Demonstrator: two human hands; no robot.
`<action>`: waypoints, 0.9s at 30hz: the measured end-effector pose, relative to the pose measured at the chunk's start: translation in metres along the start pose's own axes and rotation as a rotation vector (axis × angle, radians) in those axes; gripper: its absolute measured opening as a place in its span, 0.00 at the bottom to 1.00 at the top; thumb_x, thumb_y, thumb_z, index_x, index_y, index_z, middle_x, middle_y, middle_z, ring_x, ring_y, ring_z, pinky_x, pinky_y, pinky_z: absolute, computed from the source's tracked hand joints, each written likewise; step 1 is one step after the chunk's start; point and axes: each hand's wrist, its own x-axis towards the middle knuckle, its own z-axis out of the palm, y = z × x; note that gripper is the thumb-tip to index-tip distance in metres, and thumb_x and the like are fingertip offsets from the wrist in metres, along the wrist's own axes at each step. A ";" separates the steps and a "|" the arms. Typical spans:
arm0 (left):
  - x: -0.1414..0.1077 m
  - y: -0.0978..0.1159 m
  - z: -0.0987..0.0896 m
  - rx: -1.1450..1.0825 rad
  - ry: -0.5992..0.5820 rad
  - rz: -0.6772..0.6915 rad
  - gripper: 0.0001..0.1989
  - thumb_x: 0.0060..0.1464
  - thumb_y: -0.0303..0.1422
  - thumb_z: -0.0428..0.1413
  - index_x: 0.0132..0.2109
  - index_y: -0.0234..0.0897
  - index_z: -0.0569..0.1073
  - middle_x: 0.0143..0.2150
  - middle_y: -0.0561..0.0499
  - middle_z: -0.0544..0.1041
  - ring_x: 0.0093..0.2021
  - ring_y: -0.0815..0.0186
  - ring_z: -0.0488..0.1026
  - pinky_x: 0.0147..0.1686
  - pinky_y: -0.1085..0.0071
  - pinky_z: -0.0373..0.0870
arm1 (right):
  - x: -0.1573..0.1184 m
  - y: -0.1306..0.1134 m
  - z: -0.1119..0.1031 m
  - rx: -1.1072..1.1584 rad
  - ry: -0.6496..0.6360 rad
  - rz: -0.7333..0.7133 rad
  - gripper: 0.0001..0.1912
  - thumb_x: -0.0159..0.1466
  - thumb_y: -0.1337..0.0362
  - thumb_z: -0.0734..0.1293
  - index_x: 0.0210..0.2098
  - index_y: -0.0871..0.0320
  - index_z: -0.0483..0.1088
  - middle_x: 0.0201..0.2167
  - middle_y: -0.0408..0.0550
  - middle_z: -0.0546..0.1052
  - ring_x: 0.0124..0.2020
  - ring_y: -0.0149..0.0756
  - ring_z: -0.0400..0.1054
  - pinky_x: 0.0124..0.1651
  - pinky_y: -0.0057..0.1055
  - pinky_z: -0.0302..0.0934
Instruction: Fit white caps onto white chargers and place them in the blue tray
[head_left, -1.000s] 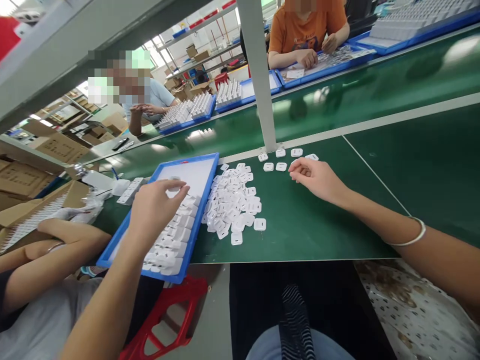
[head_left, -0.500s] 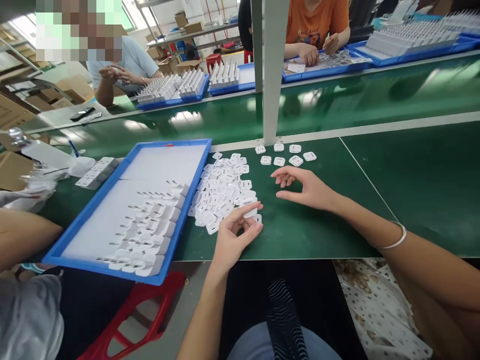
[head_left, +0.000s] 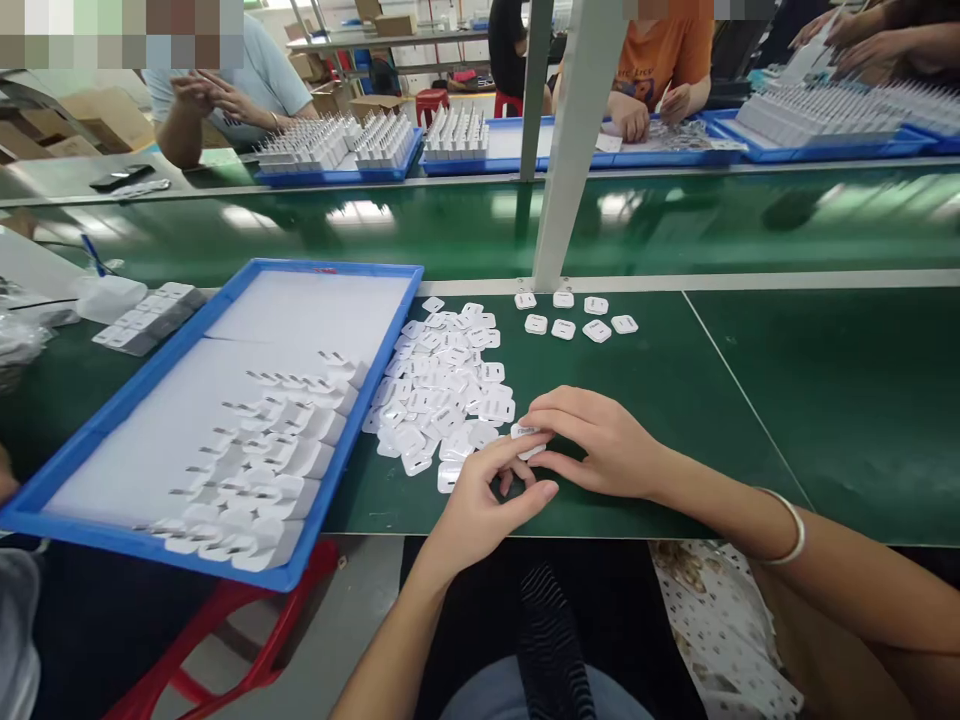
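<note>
My left hand [head_left: 484, 500] and my right hand [head_left: 600, 445] meet at the near right edge of a heap of white square plastic pieces [head_left: 431, 385]. One white square piece [head_left: 524, 431] with a dark marking is between them, partly covered by fingers. My left index finger lies across it, with the other fingers curled behind and the thumb held apart. My right fingers and thumb close on its far and right edges. Another white piece [head_left: 449, 477] lies flat beside my left hand.
A blue-rimmed tray [head_left: 411, 300] at the left holds rows of white blocks [head_left: 300, 470] with metal pins. Several white pieces [head_left: 563, 329] lie apart near an upright post [head_left: 564, 190]. Co-workers sit across the green bench [head_left: 750, 410] behind more trays.
My left hand has moved right and slightly down with the white piece. My right hand has come down and left to meet it and closed on the piece. The camera view has tilted.
</note>
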 end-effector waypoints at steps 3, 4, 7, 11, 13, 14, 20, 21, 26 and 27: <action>0.000 -0.001 0.000 0.043 -0.021 0.000 0.19 0.59 0.37 0.60 0.57 0.45 0.74 0.38 0.51 0.76 0.33 0.70 0.68 0.32 0.71 0.60 | 0.001 0.002 0.000 0.012 -0.035 -0.008 0.11 0.69 0.64 0.65 0.50 0.60 0.68 0.42 0.55 0.78 0.43 0.42 0.72 0.43 0.39 0.71; 0.000 -0.001 -0.001 0.048 -0.028 -0.001 0.19 0.59 0.37 0.60 0.57 0.45 0.75 0.38 0.51 0.76 0.33 0.70 0.68 0.32 0.71 0.60 | 0.001 0.002 0.000 0.020 -0.053 -0.009 0.11 0.69 0.64 0.64 0.51 0.60 0.68 0.43 0.55 0.78 0.44 0.41 0.72 0.43 0.38 0.71; 0.000 -0.001 -0.002 0.055 -0.035 0.009 0.18 0.60 0.37 0.59 0.57 0.45 0.75 0.38 0.51 0.76 0.33 0.70 0.67 0.32 0.71 0.60 | 0.002 0.003 -0.001 0.031 -0.069 -0.025 0.12 0.71 0.65 0.62 0.52 0.61 0.68 0.43 0.56 0.78 0.44 0.41 0.72 0.44 0.38 0.71; 0.000 0.000 -0.003 0.054 -0.041 0.031 0.17 0.61 0.36 0.58 0.56 0.46 0.76 0.38 0.51 0.75 0.33 0.70 0.66 0.32 0.72 0.61 | 0.002 0.003 0.001 0.015 -0.040 -0.072 0.12 0.70 0.66 0.62 0.52 0.62 0.68 0.43 0.57 0.78 0.43 0.41 0.73 0.44 0.38 0.72; 0.000 0.001 -0.004 0.054 -0.042 0.046 0.16 0.61 0.35 0.58 0.56 0.46 0.76 0.38 0.51 0.75 0.33 0.70 0.65 0.32 0.72 0.61 | 0.003 0.004 0.002 0.011 -0.031 -0.094 0.12 0.70 0.66 0.62 0.52 0.62 0.68 0.43 0.57 0.78 0.43 0.41 0.73 0.44 0.38 0.72; 0.000 0.001 -0.005 0.053 -0.041 0.053 0.16 0.61 0.35 0.58 0.55 0.46 0.76 0.37 0.52 0.74 0.33 0.70 0.65 0.32 0.72 0.61 | 0.003 0.005 0.003 0.010 -0.027 -0.102 0.13 0.70 0.66 0.62 0.53 0.62 0.68 0.43 0.57 0.78 0.43 0.41 0.73 0.44 0.38 0.72; 0.000 0.002 -0.005 0.002 -0.032 0.062 0.13 0.61 0.34 0.58 0.53 0.46 0.78 0.35 0.52 0.72 0.32 0.70 0.65 0.33 0.72 0.62 | 0.004 0.007 0.001 0.040 -0.021 -0.091 0.13 0.69 0.67 0.64 0.52 0.64 0.68 0.43 0.58 0.78 0.44 0.42 0.73 0.46 0.38 0.72; 0.001 0.002 -0.005 -0.012 -0.034 0.061 0.13 0.61 0.34 0.58 0.52 0.46 0.79 0.35 0.52 0.72 0.32 0.70 0.65 0.33 0.71 0.62 | 0.003 0.007 0.000 0.040 -0.020 -0.087 0.13 0.69 0.67 0.64 0.52 0.64 0.68 0.43 0.59 0.78 0.44 0.42 0.73 0.46 0.38 0.72; 0.001 0.001 -0.007 -0.057 -0.035 0.057 0.11 0.61 0.35 0.58 0.49 0.46 0.80 0.35 0.51 0.71 0.32 0.70 0.66 0.32 0.71 0.61 | 0.003 0.009 0.002 0.022 -0.018 -0.090 0.14 0.70 0.65 0.64 0.53 0.62 0.68 0.44 0.58 0.78 0.45 0.42 0.73 0.46 0.39 0.72; 0.001 0.000 -0.007 -0.065 -0.034 0.058 0.11 0.61 0.35 0.58 0.49 0.46 0.80 0.35 0.51 0.72 0.32 0.70 0.66 0.33 0.71 0.62 | 0.003 0.010 0.003 0.023 -0.018 -0.089 0.14 0.70 0.65 0.64 0.53 0.62 0.68 0.44 0.58 0.78 0.45 0.42 0.73 0.46 0.39 0.72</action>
